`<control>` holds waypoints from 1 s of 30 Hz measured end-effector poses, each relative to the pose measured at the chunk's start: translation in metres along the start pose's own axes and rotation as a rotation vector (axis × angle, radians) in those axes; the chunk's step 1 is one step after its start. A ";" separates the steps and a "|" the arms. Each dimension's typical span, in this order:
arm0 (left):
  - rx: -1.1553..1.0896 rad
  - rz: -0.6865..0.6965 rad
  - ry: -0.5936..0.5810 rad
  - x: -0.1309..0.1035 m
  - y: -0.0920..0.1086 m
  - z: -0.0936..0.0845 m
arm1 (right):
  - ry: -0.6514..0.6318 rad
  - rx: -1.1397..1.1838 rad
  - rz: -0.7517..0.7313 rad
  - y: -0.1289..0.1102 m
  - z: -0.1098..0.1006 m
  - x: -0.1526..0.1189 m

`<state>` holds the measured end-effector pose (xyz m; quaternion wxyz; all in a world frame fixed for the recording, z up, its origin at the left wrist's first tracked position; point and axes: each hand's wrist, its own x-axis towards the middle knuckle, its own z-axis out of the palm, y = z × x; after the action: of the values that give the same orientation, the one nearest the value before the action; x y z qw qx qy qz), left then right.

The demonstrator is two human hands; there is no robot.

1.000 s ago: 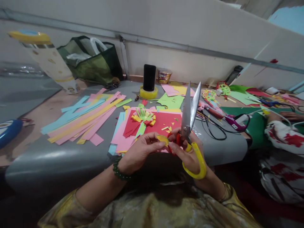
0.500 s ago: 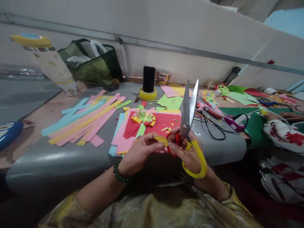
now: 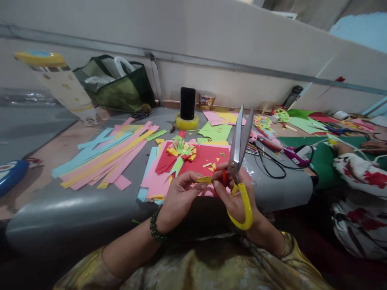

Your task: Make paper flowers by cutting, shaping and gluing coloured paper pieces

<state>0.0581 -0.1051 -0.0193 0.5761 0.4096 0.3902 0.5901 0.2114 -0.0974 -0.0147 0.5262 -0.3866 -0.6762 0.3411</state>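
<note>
My left hand (image 3: 185, 196) pinches a small yellow paper piece (image 3: 203, 180) between thumb and fingers. My right hand (image 3: 236, 193) holds large scissors (image 3: 238, 155), whose blades point up and stand slightly apart; one handle is yellow, the other red. Its thumb and fingertip meet the right end of the yellow piece. Behind my hands, a paper flower (image 3: 182, 150) in green, yellow and red lies on red paper (image 3: 207, 155), which rests on pink and blue sheets. Small yellow scraps are scattered on the red paper.
Coloured paper strips (image 3: 105, 155) lie on the left. A phone (image 3: 187, 103) stands in a tape roll (image 3: 187, 122), near a cup (image 3: 206, 100). Behind are a green bag (image 3: 121, 86) and a tumbler (image 3: 60, 84). A glue gun (image 3: 294, 157) lies right, near another person's sleeve (image 3: 361, 171).
The yellow piece has tilted and looks narrower between my fingers. My right hand has turned the scissors a little and shifted slightly left. The camera view has moved slightly.
</note>
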 end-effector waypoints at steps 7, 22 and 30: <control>-0.018 0.034 0.041 0.001 -0.005 0.003 | 0.030 -0.141 -0.150 0.004 0.002 -0.003; -0.164 -0.077 0.078 0.001 0.015 -0.006 | 0.068 -0.092 -0.017 -0.002 -0.014 0.001; -0.215 -0.265 -0.068 0.000 0.013 -0.005 | -0.023 -0.077 -0.005 -0.011 -0.011 0.000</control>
<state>0.0490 -0.1052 -0.0090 0.7021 0.3102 0.3559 0.5331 0.2201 -0.1014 -0.0031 0.5039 -0.4007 -0.6960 0.3179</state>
